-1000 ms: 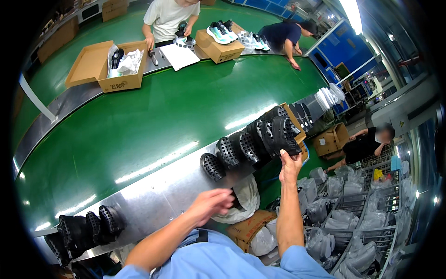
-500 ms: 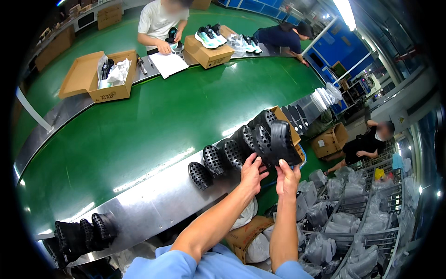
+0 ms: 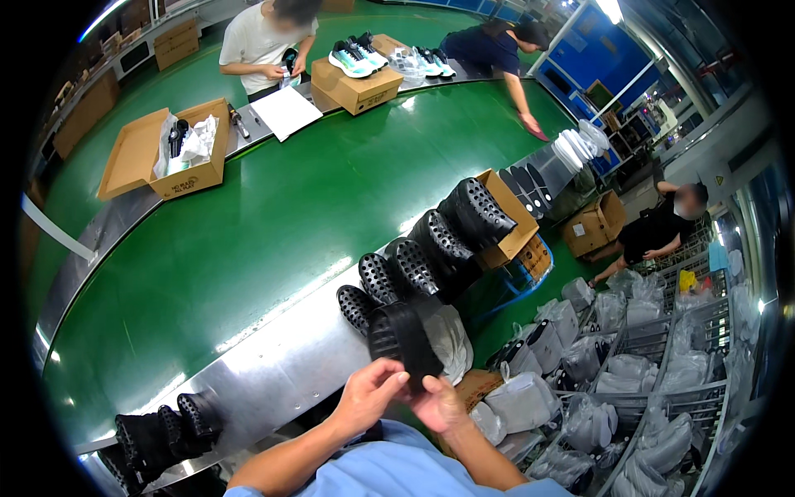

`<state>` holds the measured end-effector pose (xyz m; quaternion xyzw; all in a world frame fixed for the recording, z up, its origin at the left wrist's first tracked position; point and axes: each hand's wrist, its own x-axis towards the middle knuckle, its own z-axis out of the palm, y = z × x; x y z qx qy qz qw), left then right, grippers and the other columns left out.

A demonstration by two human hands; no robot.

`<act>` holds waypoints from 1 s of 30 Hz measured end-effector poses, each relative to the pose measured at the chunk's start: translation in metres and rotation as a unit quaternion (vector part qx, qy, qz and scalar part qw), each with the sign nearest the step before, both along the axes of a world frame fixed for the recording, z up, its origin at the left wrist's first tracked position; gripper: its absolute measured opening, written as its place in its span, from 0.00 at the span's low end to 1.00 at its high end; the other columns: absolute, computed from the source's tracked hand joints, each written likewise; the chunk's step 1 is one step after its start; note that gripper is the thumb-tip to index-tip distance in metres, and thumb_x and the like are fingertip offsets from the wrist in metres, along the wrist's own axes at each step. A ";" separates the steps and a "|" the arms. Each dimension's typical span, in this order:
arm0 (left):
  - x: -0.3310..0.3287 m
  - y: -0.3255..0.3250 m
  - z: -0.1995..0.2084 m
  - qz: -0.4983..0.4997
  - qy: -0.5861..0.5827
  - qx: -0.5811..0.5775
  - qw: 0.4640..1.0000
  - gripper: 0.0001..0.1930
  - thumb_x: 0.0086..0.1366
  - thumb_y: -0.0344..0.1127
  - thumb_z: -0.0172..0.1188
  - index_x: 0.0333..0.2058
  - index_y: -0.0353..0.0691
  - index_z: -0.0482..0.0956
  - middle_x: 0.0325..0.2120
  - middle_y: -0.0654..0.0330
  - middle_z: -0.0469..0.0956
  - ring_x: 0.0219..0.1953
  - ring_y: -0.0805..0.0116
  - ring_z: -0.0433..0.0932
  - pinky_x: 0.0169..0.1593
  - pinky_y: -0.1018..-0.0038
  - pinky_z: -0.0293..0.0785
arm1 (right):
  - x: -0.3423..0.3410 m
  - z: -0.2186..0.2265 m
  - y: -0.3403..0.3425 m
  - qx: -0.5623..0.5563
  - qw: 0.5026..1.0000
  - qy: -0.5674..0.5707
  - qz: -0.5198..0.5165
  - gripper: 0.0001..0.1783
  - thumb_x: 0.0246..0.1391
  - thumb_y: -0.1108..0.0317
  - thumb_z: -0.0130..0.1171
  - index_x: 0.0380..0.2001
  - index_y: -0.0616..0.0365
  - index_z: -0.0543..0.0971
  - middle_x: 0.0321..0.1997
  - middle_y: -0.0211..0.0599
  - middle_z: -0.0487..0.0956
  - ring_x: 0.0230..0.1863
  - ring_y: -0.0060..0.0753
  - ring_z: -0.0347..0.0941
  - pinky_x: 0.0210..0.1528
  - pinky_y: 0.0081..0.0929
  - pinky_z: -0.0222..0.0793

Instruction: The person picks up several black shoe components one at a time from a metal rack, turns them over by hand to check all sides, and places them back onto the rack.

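Note:
Close to my body, both hands grip the lower end of a black shoe form [image 3: 406,338], which looks slightly smeared by motion. My left hand [image 3: 373,399] pinches its left side, thumb and forefinger closed together. My right hand [image 3: 440,406] has its thumb against the other side, its remaining fingers partly hidden behind. Just beyond, a row of black shoe forms with round holes [image 3: 411,263] stands along the metal edge [image 3: 281,364]. The largest of the row [image 3: 479,211] leans by an open carton [image 3: 520,228].
A green belt surface [image 3: 273,224] curves beyond the metal edge. More black forms [image 3: 157,439] stand at the lower left. Across are an open shoebox [image 3: 195,178], a carton with sneakers [image 3: 364,87] and two people. Racks of plastic-wrapped items [image 3: 629,364] fill the right, near another person.
My hands have drawn the black form from the row's right end down and left toward my body, turning it. Across the belt, one person's arm now stretches onto the green surface.

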<state>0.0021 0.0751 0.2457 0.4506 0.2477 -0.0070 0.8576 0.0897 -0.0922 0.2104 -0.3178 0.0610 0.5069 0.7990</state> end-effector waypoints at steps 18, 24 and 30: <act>-0.081 0.069 -0.035 0.156 -0.174 -0.353 0.906 0.42 0.73 0.70 0.42 0.68 0.37 0.68 0.61 0.44 0.75 0.62 0.48 0.76 0.64 0.52 0.76 | -0.080 0.009 0.063 0.043 0.962 0.189 0.193 0.43 0.62 0.34 0.58 0.68 0.55 0.70 0.63 0.50 0.77 0.63 0.58 0.73 0.63 0.57 0.72; -0.099 0.068 -0.043 0.193 -0.030 -0.369 0.909 0.36 0.75 0.65 0.40 0.60 0.39 0.76 0.51 0.47 0.83 0.52 0.50 0.83 0.57 0.53 0.81 | -0.060 0.024 0.052 -0.239 0.925 -0.249 0.156 0.43 0.72 0.34 0.42 0.73 0.59 0.61 0.67 0.48 0.73 0.63 0.43 0.72 0.61 0.42 0.71; -0.101 0.048 -0.035 0.189 -0.030 -0.376 0.906 0.41 0.75 0.71 0.36 0.58 0.38 0.77 0.50 0.50 0.83 0.51 0.55 0.83 0.57 0.58 0.80 | -0.075 0.042 0.078 -0.245 0.798 -0.514 0.195 0.34 0.71 0.54 0.54 0.72 0.63 0.64 0.69 0.49 0.69 0.66 0.38 0.68 0.66 0.34 0.66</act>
